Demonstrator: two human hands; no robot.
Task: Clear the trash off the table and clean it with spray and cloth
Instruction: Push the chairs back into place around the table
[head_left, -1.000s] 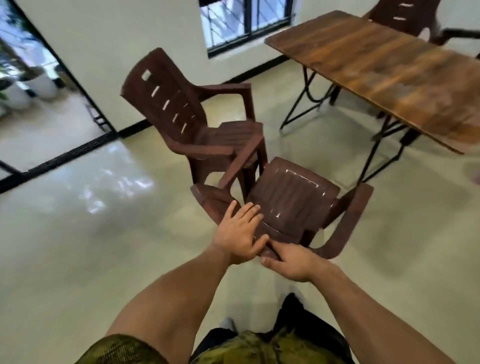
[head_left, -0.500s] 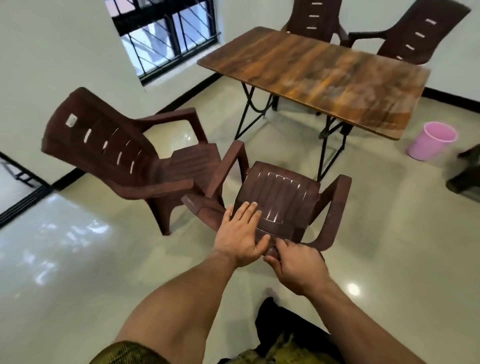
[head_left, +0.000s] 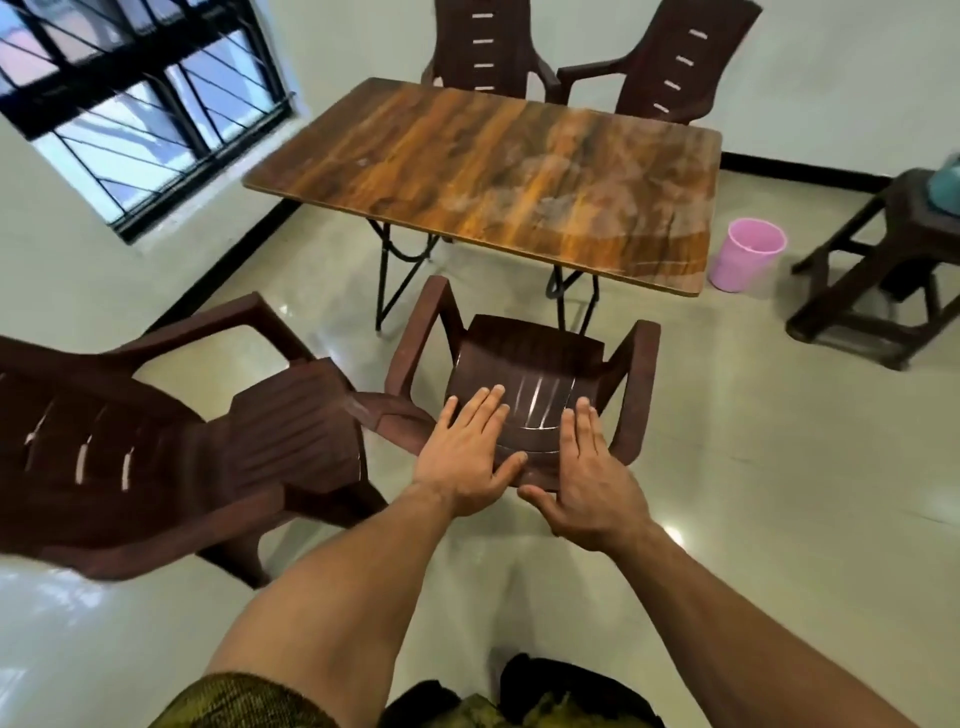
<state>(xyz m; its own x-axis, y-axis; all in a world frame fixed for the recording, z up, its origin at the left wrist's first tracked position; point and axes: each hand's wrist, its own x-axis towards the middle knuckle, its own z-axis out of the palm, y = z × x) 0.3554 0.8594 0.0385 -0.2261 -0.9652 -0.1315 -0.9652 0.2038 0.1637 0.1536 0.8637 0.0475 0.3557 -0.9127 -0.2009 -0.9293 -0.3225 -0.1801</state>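
You are now facing the worktop (head_left: 483, 171) square on, where a moment ago it was sitting off to your right. Its wood-grain top is showing no trash, only pale smears that may be wiping marks, so the clearing and cleaning are looking done or nearly so. The left armchair (head_left: 156, 441) is standing angled away from the worktop and apart from it, probably waiting its turn to be put back. The near armchair (head_left: 524, 358) is now pointing its arms straight at the worktop's near edge, having been skewed half a second ago. The stool (head_left: 883, 291) at the far right is carrying something teal, cut off by the frame's edge; I cannot tell whether it is the spray. The pink bin (head_left: 748, 254) is sitting on the floor just beside the worktop's right corner. Your left hand (head_left: 467, 452) is lying flat on the near armchair's back, fingers straight. Your right hand (head_left: 592, 478) is no longer pinching the rim: its grip is apart, fingers straight on the back. You are likely letting go, or giving a last push inward.
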